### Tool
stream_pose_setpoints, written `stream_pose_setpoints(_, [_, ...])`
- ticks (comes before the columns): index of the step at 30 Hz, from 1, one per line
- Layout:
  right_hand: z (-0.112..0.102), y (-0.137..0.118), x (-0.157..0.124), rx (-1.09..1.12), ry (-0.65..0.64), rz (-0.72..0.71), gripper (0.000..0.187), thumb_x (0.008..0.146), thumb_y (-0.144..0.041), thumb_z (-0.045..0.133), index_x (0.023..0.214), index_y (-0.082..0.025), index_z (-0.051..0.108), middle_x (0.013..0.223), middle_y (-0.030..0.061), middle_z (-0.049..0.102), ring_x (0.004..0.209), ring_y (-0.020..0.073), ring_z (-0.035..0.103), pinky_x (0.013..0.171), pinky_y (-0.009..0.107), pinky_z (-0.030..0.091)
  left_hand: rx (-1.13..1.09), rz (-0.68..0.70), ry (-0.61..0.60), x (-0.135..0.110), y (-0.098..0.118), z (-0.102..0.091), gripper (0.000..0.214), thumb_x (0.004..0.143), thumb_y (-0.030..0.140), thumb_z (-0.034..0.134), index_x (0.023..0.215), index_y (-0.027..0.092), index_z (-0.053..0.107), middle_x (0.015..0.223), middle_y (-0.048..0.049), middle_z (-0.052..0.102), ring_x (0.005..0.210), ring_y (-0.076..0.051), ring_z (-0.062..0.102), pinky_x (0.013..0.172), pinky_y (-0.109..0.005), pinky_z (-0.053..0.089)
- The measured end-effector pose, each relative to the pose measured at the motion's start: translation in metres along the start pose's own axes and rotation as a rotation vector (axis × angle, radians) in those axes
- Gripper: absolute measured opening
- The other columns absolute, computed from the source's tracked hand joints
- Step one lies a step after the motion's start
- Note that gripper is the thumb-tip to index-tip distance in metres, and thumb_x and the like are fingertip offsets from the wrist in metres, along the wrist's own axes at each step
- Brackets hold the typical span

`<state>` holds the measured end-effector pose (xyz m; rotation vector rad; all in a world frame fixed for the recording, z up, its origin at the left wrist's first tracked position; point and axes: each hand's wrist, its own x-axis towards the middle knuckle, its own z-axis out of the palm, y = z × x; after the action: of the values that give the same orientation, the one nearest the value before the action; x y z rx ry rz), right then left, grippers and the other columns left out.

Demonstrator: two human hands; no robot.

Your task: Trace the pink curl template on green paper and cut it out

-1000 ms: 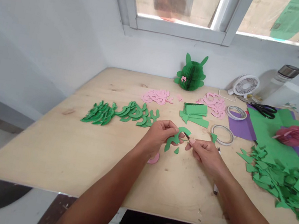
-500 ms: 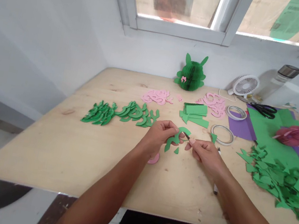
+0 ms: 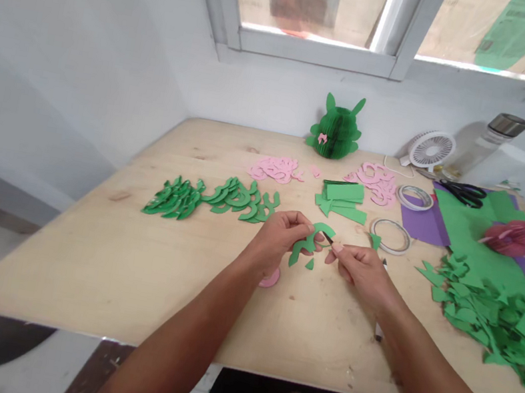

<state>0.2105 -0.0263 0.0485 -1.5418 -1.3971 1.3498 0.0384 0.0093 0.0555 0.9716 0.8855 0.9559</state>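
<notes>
My left hand [image 3: 282, 240] pinches a curved green paper cutout [image 3: 317, 233] between thumb and fingers, above the table. My right hand [image 3: 356, 267] is closed around a slim dark pointed tool [image 3: 327, 238]. Its tip meets the inner curve of the cutout, and the rest is hidden in my fingers, so I cannot tell its kind. A small green paper scrap [image 3: 310, 264] shows just below the cutout. Partly under my left wrist lies a pink curved paper piece [image 3: 270, 278]. A marker [image 3: 378, 332] lies beneath my right forearm, mostly covered.
Green cutouts [image 3: 236, 199] lie at left, pink cutouts [image 3: 275, 168] behind. Green strips [image 3: 343, 197], tape rolls [image 3: 390, 237] and green scraps [image 3: 490, 314] spread rightward. Along the back stand a green paper figure [image 3: 337, 132], fan [image 3: 430, 150] and bottle [image 3: 484, 147]; black scissors [image 3: 466, 194] rest on paper.
</notes>
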Motion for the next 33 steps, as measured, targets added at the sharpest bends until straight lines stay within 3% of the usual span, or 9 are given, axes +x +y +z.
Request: stream_pose_setpoints(33, [-0.0011, 0.0027, 0.0014, -0.021, 0.03, 0.007, 0.046, 0.075, -0.058, 0.054, 0.066, -0.015, 0.064, 0.045, -0.0071, 0.026, 0.042, 0.0073, 0.02, 0.042, 0.023, 0.015, -0.001, -0.017, 0.011, -0.002, 0.0031, 0.0013, 0.019, 0.066, 0.027, 0.068, 0.064, 0.015, 0.052, 0.073, -0.0076, 0.07, 0.061, -0.017, 0.066, 0.054, -0.025, 0.046])
